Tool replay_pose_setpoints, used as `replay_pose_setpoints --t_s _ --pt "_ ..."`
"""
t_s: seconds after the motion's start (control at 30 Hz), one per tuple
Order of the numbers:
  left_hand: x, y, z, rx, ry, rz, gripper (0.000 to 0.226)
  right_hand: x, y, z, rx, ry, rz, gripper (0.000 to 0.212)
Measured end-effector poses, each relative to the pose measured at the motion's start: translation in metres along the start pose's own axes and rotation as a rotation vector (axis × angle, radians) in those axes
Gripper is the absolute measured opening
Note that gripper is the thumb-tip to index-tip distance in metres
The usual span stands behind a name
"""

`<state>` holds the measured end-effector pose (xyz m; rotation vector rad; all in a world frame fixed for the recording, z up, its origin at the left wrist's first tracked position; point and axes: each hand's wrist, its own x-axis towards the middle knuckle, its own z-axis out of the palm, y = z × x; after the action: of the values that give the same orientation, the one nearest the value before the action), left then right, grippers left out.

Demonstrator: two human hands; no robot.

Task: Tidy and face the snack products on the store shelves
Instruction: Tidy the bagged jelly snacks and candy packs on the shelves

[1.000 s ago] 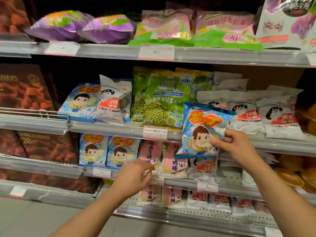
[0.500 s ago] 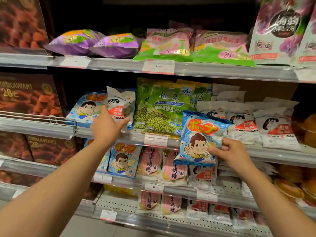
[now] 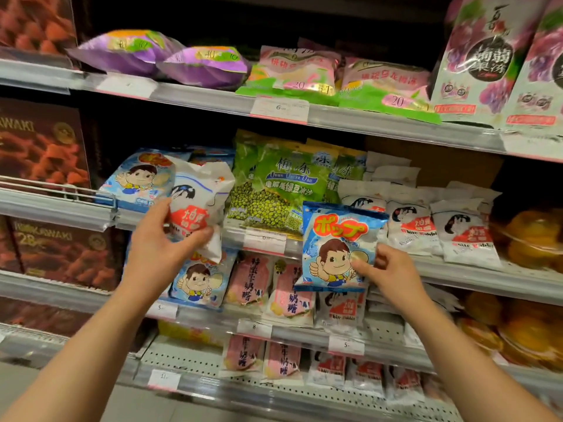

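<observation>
The middle shelf [image 3: 457,269] is stocked with green bean bags [image 3: 274,190] at 12 o'clock. White candy bags [image 3: 426,223] are lined at 3 o'clock, and a blue cartoon bag [image 3: 137,181] lies at 9 o'clock.

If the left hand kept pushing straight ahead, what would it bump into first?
Probably the blue cartoon-boy bag standing on the middle shelf behind the white bag that the left hand grips; depth is unclear.

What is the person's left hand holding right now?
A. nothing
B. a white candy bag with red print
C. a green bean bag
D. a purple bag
B: the left hand grips a white candy bag with red print, lifted off the middle shelf, beside the green bean bags.
</observation>
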<state>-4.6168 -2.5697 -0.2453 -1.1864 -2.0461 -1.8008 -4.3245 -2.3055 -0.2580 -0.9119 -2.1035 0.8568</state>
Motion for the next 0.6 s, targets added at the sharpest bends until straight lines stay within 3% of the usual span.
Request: replay_pose_setpoints --t_s 0.1,0.2,0.33,0.5,0.6 --pt "-0.034 -0.014 -0.006 -0.117 0.082 -0.075 0.042 -0.011 -0.009 0.007 -0.127 0.057 -0.098 0.041" --pt "-0.062 -0.029 -0.010 -0.197 0.134 -0.119 0.043 -0.023 -0.035 0.023 -0.051 0.048 -0.147 0.032" --pt "-0.094 -0.062 -0.023 -0.182 0.181 -0.189 0.054 -0.024 -0.072 0.058 0.001 0.038 -0.199 0.033" --pt "-0.084 -0.102 -0.045 -0.109 0.303 -0.229 0.041 -0.001 -0.110 0.100 -0.018 0.067 -0.317 0.037" --pt "-0.085 -0.116 -0.052 -0.152 0.317 -0.264 0.047 0.024 -0.137 0.134 0.032 0.099 -0.348 0.041"
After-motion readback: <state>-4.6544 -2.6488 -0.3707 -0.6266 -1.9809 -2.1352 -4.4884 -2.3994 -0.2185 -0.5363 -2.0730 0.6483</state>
